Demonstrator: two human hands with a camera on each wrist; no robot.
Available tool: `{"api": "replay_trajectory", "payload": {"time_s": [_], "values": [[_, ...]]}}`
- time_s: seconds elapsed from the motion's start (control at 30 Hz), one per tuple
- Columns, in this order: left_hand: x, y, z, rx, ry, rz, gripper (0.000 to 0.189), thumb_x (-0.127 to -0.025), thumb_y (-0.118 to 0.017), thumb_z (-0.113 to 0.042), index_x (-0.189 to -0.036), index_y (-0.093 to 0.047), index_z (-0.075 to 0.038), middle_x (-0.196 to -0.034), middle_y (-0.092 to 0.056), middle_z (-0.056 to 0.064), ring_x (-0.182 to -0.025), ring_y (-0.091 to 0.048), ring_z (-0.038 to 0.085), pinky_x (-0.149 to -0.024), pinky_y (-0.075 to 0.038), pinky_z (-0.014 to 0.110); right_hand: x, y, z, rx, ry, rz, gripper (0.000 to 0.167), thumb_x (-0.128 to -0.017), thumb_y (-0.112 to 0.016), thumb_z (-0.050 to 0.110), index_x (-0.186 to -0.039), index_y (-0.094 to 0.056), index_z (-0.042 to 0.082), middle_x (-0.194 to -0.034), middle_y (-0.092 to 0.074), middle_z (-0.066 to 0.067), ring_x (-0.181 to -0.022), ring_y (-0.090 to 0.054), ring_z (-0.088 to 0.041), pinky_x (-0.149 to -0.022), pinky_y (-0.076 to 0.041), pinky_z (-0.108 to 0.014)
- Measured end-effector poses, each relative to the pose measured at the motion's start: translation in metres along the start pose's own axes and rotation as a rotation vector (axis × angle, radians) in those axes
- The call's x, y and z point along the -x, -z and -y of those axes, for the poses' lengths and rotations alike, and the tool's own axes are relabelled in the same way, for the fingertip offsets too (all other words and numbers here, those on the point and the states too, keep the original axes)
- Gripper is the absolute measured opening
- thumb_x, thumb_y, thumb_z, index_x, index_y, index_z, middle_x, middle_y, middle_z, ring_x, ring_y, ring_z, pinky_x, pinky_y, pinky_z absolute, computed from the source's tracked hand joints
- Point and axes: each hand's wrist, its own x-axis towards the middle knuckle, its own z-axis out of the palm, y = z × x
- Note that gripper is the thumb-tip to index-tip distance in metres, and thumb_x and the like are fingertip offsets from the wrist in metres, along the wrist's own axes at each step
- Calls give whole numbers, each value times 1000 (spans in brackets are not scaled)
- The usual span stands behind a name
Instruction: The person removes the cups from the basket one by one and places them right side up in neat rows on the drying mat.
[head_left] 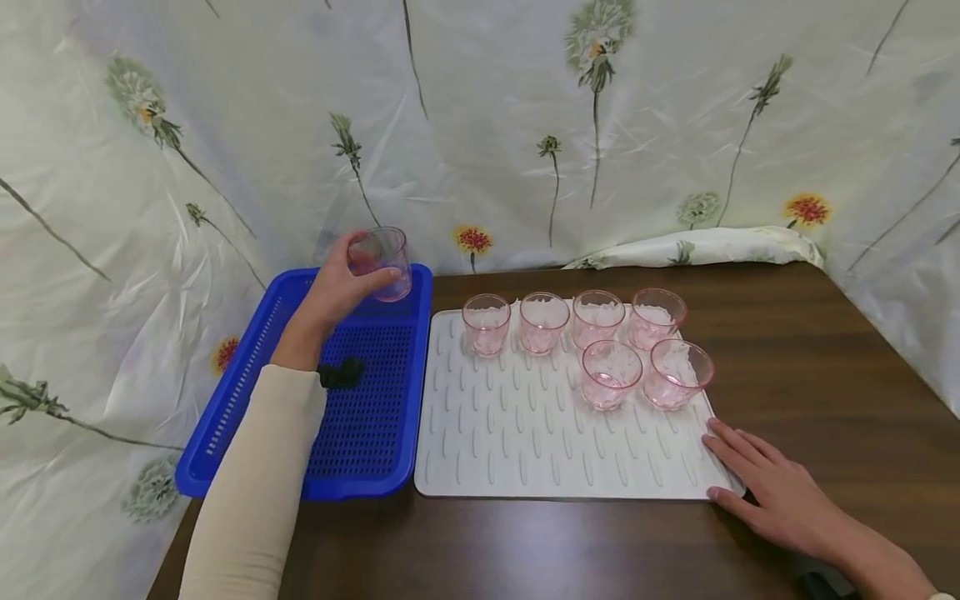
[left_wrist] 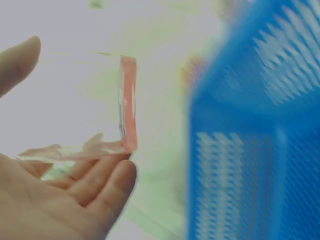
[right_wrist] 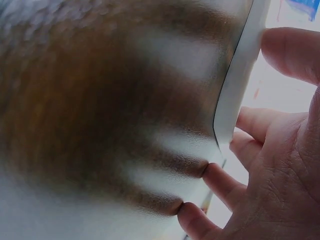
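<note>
My left hand [head_left: 333, 287] grips a clear, pink-tinted drinking glass [head_left: 397, 262] over the far end of the blue basket [head_left: 422, 375]. In the left wrist view the thumb and fingers lie on opposite sides of it, and its pink rim [left_wrist: 128, 105] points away from the palm. Fingers spread, my right hand [head_left: 787, 500] rests at the near right corner of the white drying mat [head_left: 510, 450]; in the right wrist view some fingertips touch the dark tabletop [right_wrist: 100, 100] beside the mat's edge [right_wrist: 240, 75].
Several similar pink glasses [head_left: 487, 325] stand upright on the mat, in a far row and a pair at its right [head_left: 611, 375]. A small dark object [head_left: 341, 372] lies in the basket. Flowered cloth [head_left: 510, 125] hangs behind the table, and a rolled fold [head_left: 697, 247] lies along its back edge.
</note>
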Motion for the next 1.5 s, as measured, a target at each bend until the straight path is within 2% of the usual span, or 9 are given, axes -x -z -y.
{"api": "replay_trajectory", "payload": {"time_s": [0.17,0.3,0.43,0.53,0.63,0.83,1.0,1.23,1.5], "values": [[22,-8,-36,93,-112,-22,87,-90,-70,-29,-158,-16,-21,-145,-46,14,-133,-50,27,-115,-40,49,-1,0,2,-3,1,8,73,-85,-73,42,-145,-48,9,-164,-30,-4,-130,-40,-36,-86,-46,-67],[44,-17,-60,121,-214,-53,80,-90,-71,-28,-155,-24,-24,-145,-50,7,-133,-52,23,-111,-45,48,-1,1,3,-10,9,1,72,-85,-74,41,-144,-48,9,-164,-29,-3,-130,-41,-36,-85,-45,-68],[62,-33,-80,153,-305,-33,74,-90,-72,-21,-152,-31,-22,-143,-51,7,-131,-55,22,-106,-50,46,-1,1,2,-5,9,-4,72,-86,-73,41,-145,-47,9,-165,-27,-1,-129,-41,-37,-85,-45,-68],[69,-51,-90,182,-330,-4,74,-88,-73,-18,-151,-34,-21,-141,-53,7,-127,-57,21,-104,-51,45,-1,1,1,1,24,-21,73,-85,-74,40,-145,-47,9,-165,-27,-1,-128,-41,-35,-84,-46,-67],[72,-72,-94,202,-318,9,76,-87,-75,-19,-151,-34,-22,-140,-53,7,-125,-58,21,-102,-51,44,0,0,-1,7,32,-35,73,-85,-75,40,-145,-48,10,-165,-27,1,-128,-41,-34,-82,-47,-66],[76,-108,-89,212,-272,17,75,-86,-76,-21,-150,-36,-22,-139,-53,8,-120,-57,22,-99,-51,45,1,-1,-1,4,28,-26,73,-85,-74,40,-145,-47,10,-165,-27,-1,-128,-41,-35,-82,-46,-67],[76,-130,-75,197,-205,22,79,-84,-78,-23,-150,-35,-23,-139,-54,5,-124,-54,24,-99,-51,46,-1,0,-1,2,32,-27,73,-85,-74,40,-146,-46,10,-166,-25,0,-129,-41,-36,-84,-45,-67],[71,-152,-55,225,-116,-2,78,-84,-78,-24,-150,-35,-21,-141,-52,9,-130,-51,29,-97,-55,45,-3,0,-4,3,13,14,75,-87,-71,44,-149,-43,12,-164,-27,-5,-131,-38,-36,-86,-45,-68],[73,-177,-33,183,-65,-7,82,-82,-80,-28,-150,-36,-23,-144,-52,8,-131,-50,25,-106,-49,46,-3,1,-3,-8,-11,57,75,-89,-68,46,-150,-41,13,-164,-27,-6,-133,-37,-38,-87,-43,-69]]}}
